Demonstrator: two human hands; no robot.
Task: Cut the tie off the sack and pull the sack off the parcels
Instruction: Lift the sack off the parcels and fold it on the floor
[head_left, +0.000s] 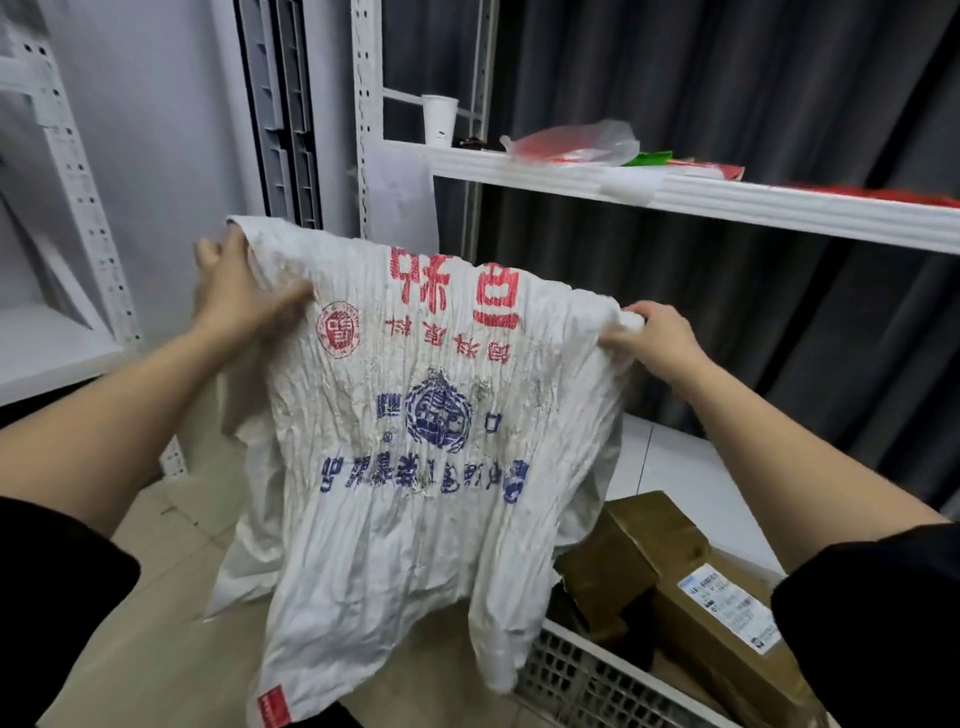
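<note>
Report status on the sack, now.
Left hand and right hand grip sack, held up, hanging limp. Parcels out, in crate. Nothing in the way.

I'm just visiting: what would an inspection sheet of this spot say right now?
Surface: tan floor, partly covered.
Job's things: white printed sack held up, hanging limp, print upside down; brown parcels lie in a white crate at lower right; no tie seen.
Clutter: paper cup and plastic bag on the white shelf.
Hands: left hand and right hand each grip a top corner of the sack.
Cables: nothing seen.
Surroundings: white racking, dark curtain.
</note>
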